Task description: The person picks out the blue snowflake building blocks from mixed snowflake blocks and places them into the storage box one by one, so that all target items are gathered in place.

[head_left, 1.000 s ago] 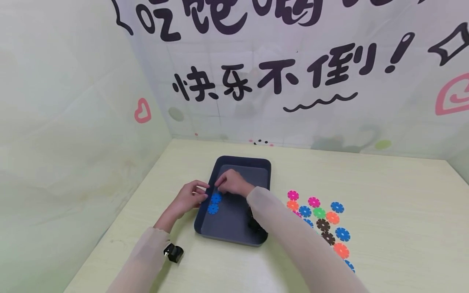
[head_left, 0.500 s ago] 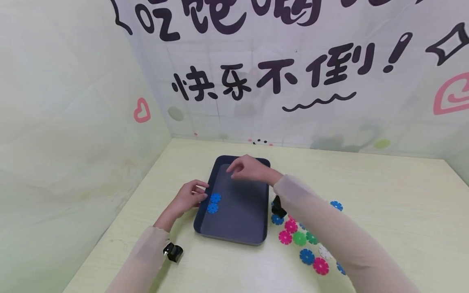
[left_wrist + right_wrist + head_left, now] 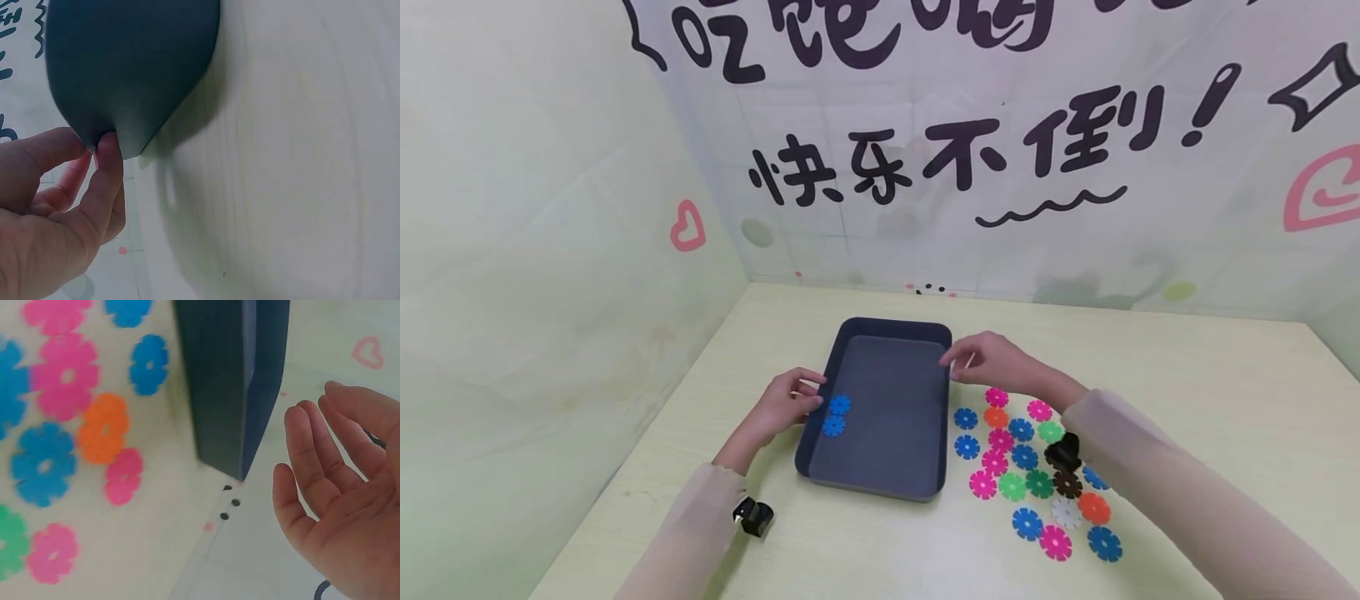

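On the table stands a dark grey tray (image 3: 880,467), with two blue notched plastic snowflake discs (image 3: 837,414) lying on its floor near the left side. My left hand (image 3: 785,402) pinches the tray's left rim, the thumb on the outer wall in the left wrist view. Just off the tray's right rim hovers my right hand (image 3: 996,362), fingers loosely bent. Nothing shows between those fingers (image 3: 300,434) in the right wrist view.
Right of the tray, many-coloured snowflake discs (image 3: 998,440) lie scattered, in pink, blue, orange, green, white and dark brown. A printed cloth (image 3: 880,242) hangs behind the table. Each wrist wears a small black camera (image 3: 753,516).
My right hand has lifted from near the blue discs inside the tray and swung right, past the tray's right rim. My left hand stays at the left rim.
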Demonstrator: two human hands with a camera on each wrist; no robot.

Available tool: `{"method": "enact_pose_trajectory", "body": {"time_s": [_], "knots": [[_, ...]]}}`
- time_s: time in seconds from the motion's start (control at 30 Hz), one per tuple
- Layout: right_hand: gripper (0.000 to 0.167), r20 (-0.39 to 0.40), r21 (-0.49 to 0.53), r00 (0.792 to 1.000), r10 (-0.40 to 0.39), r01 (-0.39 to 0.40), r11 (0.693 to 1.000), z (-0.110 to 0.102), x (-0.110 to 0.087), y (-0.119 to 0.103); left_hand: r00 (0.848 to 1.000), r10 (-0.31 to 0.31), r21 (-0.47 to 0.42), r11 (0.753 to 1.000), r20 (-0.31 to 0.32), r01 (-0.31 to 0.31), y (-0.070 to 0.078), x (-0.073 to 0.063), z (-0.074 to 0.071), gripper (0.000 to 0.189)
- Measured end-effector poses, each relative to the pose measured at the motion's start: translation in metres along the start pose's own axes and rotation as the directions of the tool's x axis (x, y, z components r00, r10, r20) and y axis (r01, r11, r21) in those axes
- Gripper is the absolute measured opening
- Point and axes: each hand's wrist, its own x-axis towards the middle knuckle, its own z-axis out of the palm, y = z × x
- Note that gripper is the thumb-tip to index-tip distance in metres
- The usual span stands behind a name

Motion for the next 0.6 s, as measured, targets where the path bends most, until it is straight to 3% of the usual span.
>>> {"method": "enact_pose_trajectory", "body": {"time_s": [0.2,0.37,0.6], "knots": [[0.024,-0.020,0.047,0.999,0.031,-0.030,0.998,0.008,-0.021,0.023,1.000,0.008,0.012,1.000,0.002,-0.008,0.000,-0.003,-0.001,0.030],[0.022,-0.014,0.000,0.998,0.064,-0.064,0.998,0.023,-0.027,0.039,1.000,0.005,0.003,1.000,-0.004,-0.005,0.001,-0.003,-0.001,0.031],[0.028,-0.040,-0.089,0.992,0.117,-0.120,0.989,0.036,-0.024,0.045,1.000,-0.004,0.011,1.000,-0.016,0.004,0.002,-0.002,0.001,0.030]]}}
